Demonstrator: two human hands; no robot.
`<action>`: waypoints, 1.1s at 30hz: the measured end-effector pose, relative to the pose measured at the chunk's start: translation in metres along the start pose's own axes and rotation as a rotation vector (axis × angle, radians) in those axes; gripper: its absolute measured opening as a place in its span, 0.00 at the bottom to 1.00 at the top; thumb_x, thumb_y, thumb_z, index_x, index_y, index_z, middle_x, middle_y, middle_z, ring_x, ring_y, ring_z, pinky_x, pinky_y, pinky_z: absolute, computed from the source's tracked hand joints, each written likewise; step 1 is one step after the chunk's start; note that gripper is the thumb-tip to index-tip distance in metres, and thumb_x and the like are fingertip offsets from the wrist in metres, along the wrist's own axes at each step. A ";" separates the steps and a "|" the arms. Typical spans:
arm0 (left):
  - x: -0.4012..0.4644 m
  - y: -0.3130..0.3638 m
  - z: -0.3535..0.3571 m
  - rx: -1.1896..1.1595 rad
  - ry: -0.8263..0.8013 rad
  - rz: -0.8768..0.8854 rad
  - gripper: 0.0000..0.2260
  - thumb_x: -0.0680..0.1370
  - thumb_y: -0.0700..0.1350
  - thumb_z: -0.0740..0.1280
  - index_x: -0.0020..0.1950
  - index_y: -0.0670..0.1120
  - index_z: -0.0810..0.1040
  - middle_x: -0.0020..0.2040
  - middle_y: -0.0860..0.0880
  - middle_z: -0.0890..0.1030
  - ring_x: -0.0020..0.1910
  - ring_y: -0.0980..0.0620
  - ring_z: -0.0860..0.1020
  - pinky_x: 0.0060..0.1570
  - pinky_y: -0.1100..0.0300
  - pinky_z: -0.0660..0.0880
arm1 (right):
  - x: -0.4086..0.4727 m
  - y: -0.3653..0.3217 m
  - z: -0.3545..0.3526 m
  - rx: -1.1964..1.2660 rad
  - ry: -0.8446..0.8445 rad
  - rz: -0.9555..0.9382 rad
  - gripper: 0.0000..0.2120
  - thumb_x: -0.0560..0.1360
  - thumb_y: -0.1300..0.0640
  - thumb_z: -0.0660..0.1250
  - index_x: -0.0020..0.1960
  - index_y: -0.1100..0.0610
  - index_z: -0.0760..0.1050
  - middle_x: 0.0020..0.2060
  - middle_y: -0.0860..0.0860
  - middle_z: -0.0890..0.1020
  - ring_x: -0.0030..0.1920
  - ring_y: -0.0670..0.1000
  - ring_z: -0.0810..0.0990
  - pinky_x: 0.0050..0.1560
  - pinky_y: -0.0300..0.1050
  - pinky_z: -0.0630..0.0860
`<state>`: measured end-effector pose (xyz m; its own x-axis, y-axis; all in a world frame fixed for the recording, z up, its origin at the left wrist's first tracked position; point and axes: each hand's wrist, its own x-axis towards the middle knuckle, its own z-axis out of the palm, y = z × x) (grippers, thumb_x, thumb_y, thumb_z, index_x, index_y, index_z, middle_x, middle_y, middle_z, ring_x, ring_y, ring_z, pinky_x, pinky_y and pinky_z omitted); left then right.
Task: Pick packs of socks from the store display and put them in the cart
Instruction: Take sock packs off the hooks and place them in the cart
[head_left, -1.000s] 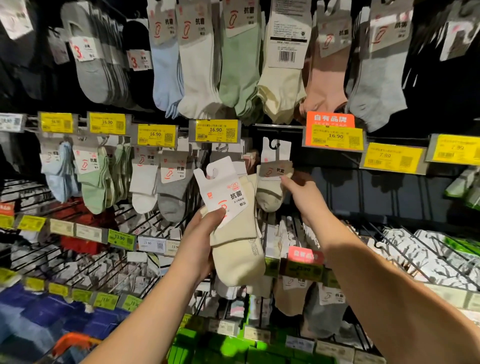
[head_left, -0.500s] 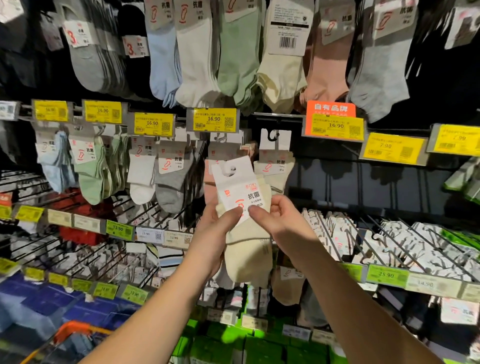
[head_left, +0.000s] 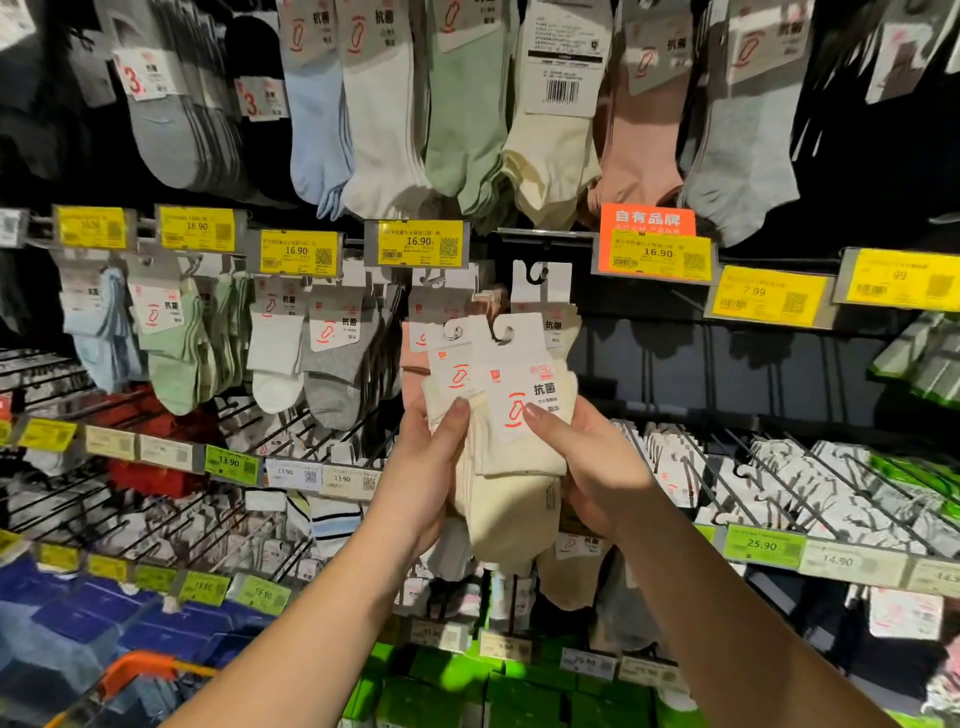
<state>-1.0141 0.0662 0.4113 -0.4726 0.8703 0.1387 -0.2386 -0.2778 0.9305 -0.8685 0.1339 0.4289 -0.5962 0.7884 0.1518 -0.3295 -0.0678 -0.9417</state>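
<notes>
Both hands, left hand (head_left: 426, 467) and right hand (head_left: 587, 467), grip two overlapping cream sock packs (head_left: 514, 467) before the display, well above the orange-rimmed cart (head_left: 140, 670); the loosely stacked packs could slide apart and drop.

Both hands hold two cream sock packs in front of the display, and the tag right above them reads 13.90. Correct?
Not quite. The head view shows the yellow price tag right above the cream sock packs reads 16.90, not 13.90. The rest holds: the left hand and right hand both grip the packs in front of the display.
</notes>
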 end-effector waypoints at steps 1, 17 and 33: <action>0.002 -0.001 -0.001 -0.013 -0.010 -0.004 0.28 0.76 0.54 0.72 0.72 0.44 0.70 0.63 0.45 0.83 0.63 0.46 0.81 0.68 0.41 0.73 | -0.001 0.000 -0.001 0.037 -0.006 0.004 0.22 0.76 0.60 0.67 0.69 0.59 0.73 0.60 0.56 0.83 0.61 0.55 0.82 0.59 0.48 0.80; 0.000 -0.002 0.009 -0.087 -0.067 0.055 0.25 0.72 0.47 0.71 0.68 0.44 0.71 0.60 0.45 0.84 0.59 0.47 0.83 0.61 0.50 0.78 | -0.004 0.006 -0.010 0.189 0.038 0.052 0.18 0.81 0.59 0.61 0.70 0.59 0.72 0.62 0.58 0.82 0.62 0.58 0.82 0.58 0.53 0.81; -0.006 0.003 0.006 -0.054 0.014 0.074 0.23 0.78 0.31 0.68 0.71 0.44 0.71 0.62 0.44 0.83 0.59 0.46 0.83 0.57 0.51 0.81 | 0.005 0.008 -0.027 0.365 0.077 0.092 0.22 0.80 0.58 0.63 0.73 0.63 0.69 0.67 0.65 0.77 0.67 0.65 0.77 0.69 0.66 0.71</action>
<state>-1.0072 0.0624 0.4149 -0.5020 0.8410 0.2015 -0.2477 -0.3631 0.8982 -0.8540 0.1540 0.4141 -0.5831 0.8116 0.0356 -0.5247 -0.3427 -0.7792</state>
